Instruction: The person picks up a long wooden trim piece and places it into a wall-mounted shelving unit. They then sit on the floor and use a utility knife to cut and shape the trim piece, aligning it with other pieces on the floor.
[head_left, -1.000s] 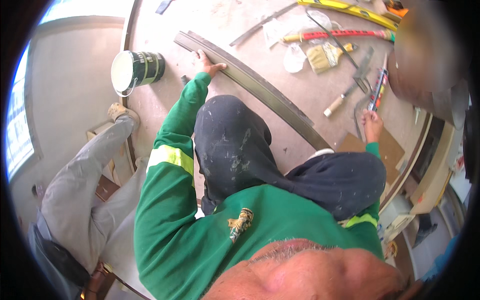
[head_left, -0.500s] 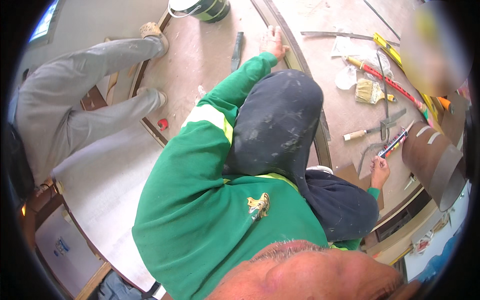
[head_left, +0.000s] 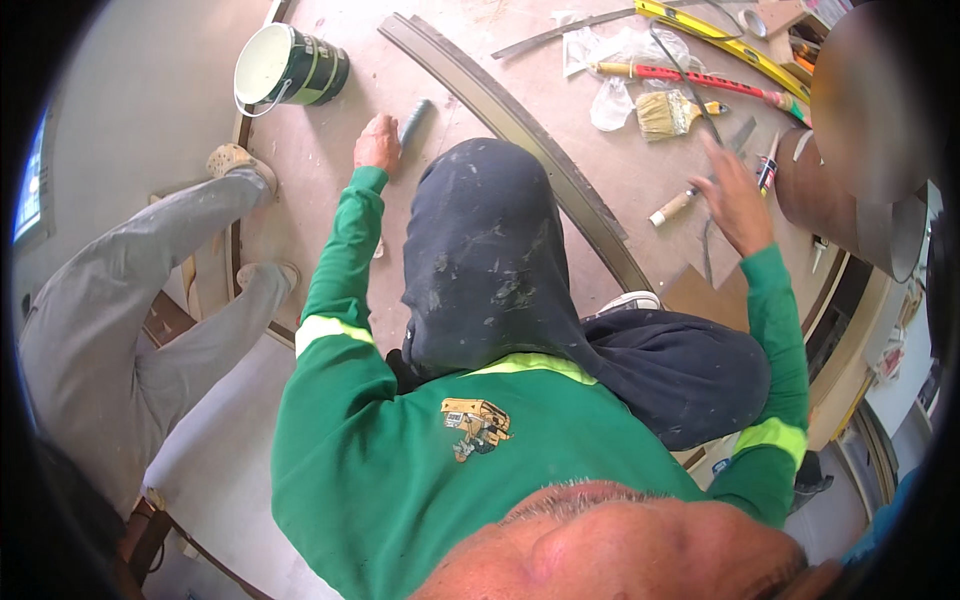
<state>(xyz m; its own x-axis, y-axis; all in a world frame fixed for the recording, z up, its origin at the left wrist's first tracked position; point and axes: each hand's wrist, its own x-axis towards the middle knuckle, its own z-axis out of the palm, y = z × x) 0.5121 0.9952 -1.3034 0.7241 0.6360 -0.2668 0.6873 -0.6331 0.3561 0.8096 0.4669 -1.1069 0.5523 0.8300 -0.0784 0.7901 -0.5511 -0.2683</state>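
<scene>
L hand (head_left: 377,142) lies flat & open on the board (head_left: 320,170) beside a grey tool handle (head_left: 414,120), R hand (head_left: 735,198) fingers spread, prob empty, over a wooden-handled tool (head_left: 672,207): keep L braced, grip mid-handle

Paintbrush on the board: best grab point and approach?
Grip the paintbrush by its yellow handle, the thin end pointing right, coming from above. It lies flat on the board, bristles fanned left. The right hand is nearest; a red tool lies close behind.

Dusty brown floor (head_left: 320,170) carries a green paint can (head_left: 290,68) at 11 o'clock, a curved strip (head_left: 520,125), a brush (head_left: 672,112) at 1 o'clock.
</scene>
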